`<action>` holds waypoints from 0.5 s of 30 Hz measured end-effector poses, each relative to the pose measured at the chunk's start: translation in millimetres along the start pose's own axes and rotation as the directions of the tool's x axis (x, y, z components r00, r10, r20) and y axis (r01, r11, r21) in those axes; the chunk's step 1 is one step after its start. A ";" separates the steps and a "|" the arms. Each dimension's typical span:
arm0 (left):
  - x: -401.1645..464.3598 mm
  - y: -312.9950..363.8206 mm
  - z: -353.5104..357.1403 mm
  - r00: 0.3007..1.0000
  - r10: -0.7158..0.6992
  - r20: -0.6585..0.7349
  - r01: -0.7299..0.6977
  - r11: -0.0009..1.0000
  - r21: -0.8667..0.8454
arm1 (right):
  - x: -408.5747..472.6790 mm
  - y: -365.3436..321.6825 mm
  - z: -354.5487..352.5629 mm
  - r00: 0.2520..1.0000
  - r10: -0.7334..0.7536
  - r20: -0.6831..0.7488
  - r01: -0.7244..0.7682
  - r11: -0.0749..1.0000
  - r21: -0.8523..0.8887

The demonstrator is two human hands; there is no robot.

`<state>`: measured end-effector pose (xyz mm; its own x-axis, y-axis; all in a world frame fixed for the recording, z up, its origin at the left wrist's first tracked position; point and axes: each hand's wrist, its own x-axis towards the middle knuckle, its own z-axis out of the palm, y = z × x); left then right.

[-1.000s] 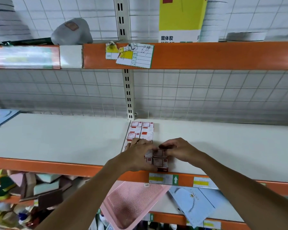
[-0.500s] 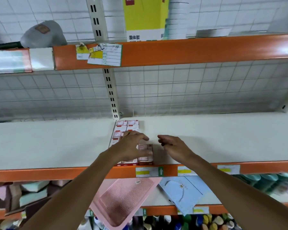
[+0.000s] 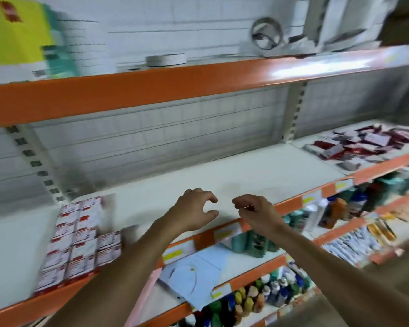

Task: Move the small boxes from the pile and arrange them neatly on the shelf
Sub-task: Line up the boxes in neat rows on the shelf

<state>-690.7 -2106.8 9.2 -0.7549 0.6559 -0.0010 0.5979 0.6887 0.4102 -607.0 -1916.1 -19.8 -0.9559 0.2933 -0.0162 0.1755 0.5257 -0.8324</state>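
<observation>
Small red-and-white boxes [image 3: 78,237] lie in neat rows at the left front of the white shelf [image 3: 257,171]. A loose pile of the same boxes [image 3: 361,145] sits at the shelf's far right. My left hand [image 3: 194,210] hovers over the bare middle of the shelf, fingers loosely curled, holding nothing. Close to its right, my right hand [image 3: 255,208] also hangs over the shelf front with curled fingers and nothing in it. The view is motion-blurred.
An orange upper shelf beam [image 3: 175,86] runs overhead, with tape rolls [image 3: 165,59] and a yellow box [image 3: 14,31] above it. Lower shelves hold bottles [image 3: 253,244], a light blue card [image 3: 194,277] and small packets [image 3: 354,244]. A wire grid backs the shelf.
Both hands have come off the arranged boxes and moved right over the bare shelf. The view has swung right, bringing the pile into sight.
</observation>
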 end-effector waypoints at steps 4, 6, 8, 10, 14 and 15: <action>49.0 62.4 30.6 0.993 0.114 0.019 -0.113 0.993 -0.035 | -11.3 43.9 -65.9 0.991 0.058 -0.122 -0.068 0.994 -0.083; 71.7 95.4 46.6 0.984 0.176 0.034 -0.175 0.983 -0.047 | -17.7 67.5 -101.1 0.983 0.101 -0.152 -0.125 0.980 -0.155; 93.0 127.5 61.5 0.974 0.221 0.051 -0.218 0.975 -0.050 | -25.6 88.2 -135.4 0.975 0.139 -0.173 -0.174 0.964 -0.203; 113.0 155.8 75.6 0.966 0.253 0.054 -0.250 0.966 -0.061 | -32.9 106.4 -165.6 0.970 0.148 -0.195 -0.196 0.948 -0.251; 148.3 207.0 101.8 0.949 0.306 0.067 -0.299 0.949 -0.101 | -47.5 136.7 -217.5 0.953 0.169 -0.253 -0.249 0.911 -0.330; 156.4 220.9 108.3 0.944 0.321 0.075 -0.312 0.944 -0.108 | -50.8 144.4 -229.7 0.945 0.182 -0.270 -0.268 0.905 -0.329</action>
<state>-647.5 -1818.6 0.9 -0.5011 0.8631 0.0626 0.7708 0.4122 0.4857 -479.0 -1671.7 -11.9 -0.8082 0.5887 -0.0166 0.4926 0.6603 -0.5668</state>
